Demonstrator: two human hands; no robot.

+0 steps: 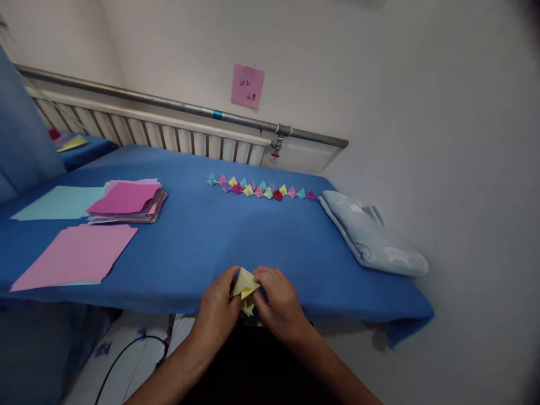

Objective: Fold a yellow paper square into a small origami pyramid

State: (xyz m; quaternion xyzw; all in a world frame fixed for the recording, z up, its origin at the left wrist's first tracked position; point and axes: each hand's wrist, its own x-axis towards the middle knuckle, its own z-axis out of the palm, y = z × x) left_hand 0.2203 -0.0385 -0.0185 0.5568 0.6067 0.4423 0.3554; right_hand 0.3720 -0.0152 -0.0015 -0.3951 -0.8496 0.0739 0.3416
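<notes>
A pale yellow folded paper piece [246, 283], pointed at the top, is held between both hands at the front edge of the blue-covered table [185, 247]. My left hand [219, 301] is closed on its left side, thumb and fingers pinching the paper. My right hand [278, 298] grips the right side the same way. Below it hangs another bit of yellow-green paper [247, 306]; whether it belongs to the same piece I cannot tell. Toward the back, small folded paper shapes [258, 191] in several colours stand in two rows.
At left lie pink sheets [76, 253], light blue sheets [61, 202] and a mixed stack topped with magenta [126, 198]. A folded pale blanket [371, 233] rests at the right end. Behind are a radiator [169, 138], a metal pipe [177, 106] and a pink wall note [247, 85].
</notes>
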